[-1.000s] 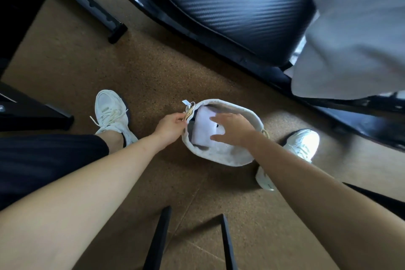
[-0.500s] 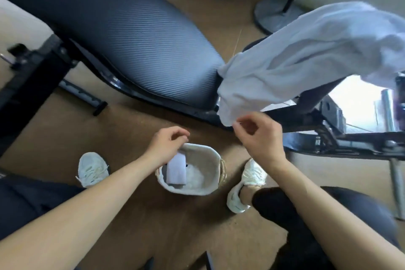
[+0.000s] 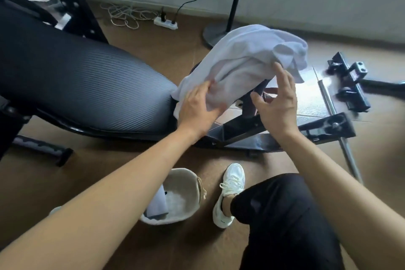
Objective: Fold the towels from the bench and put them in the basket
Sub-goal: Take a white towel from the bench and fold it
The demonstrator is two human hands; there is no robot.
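A crumpled white towel (image 3: 247, 57) lies draped over the right end of the black padded bench (image 3: 83, 85). My left hand (image 3: 197, 107) grips the towel's lower left edge. My right hand (image 3: 276, 103) hovers just under the towel's right side, fingers spread, one fingertip touching the cloth. On the floor by my feet stands the small white basket (image 3: 186, 182) with a folded pale towel (image 3: 158, 204) upright inside it, partly hidden by my left forearm.
The bench's black metal frame (image 3: 252, 131) and a steel bar (image 3: 337, 120) run across the floor to the right. A floor-stand base (image 3: 214, 33), a power strip (image 3: 165, 23) and coiled cables sit by the wall. My white shoe (image 3: 230, 193) is next to the basket.
Both hands left the basket and rose to the white towel on the bench. My left hand took hold of its edge. The view lifted from the floor to the bench.
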